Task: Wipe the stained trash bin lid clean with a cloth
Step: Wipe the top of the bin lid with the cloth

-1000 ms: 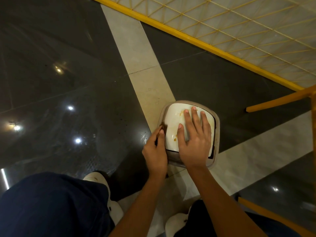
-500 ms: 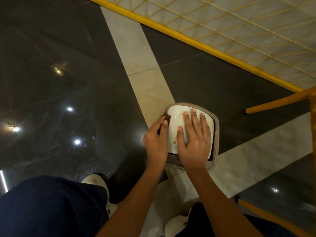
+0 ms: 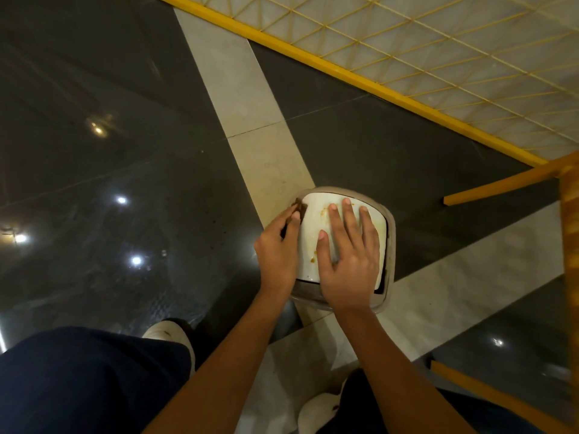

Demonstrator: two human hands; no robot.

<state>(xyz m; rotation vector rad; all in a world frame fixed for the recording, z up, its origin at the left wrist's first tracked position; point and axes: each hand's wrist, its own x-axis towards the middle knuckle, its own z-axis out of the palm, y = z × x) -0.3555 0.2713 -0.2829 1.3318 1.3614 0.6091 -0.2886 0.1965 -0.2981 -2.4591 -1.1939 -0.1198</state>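
A small grey trash bin stands on the floor below me, seen from above, with a white swing lid. Orange-brown specks mark the lid near its far edge and by my right thumb. My left hand pinches a dark brown cloth against the lid's left edge, near the far left corner. Most of the cloth is hidden under the fingers. My right hand lies flat on the lid with fingers spread, covering its right half.
The floor is glossy dark tile crossed by cream strips. A yellow-framed mesh panel runs across the upper right. Yellow bars jut in at right and lower right. My shoes and dark trousers are below.
My left hand slid the cloth away from me along the lid's left edge toward the far corner. My right hand stayed flat on the lid.
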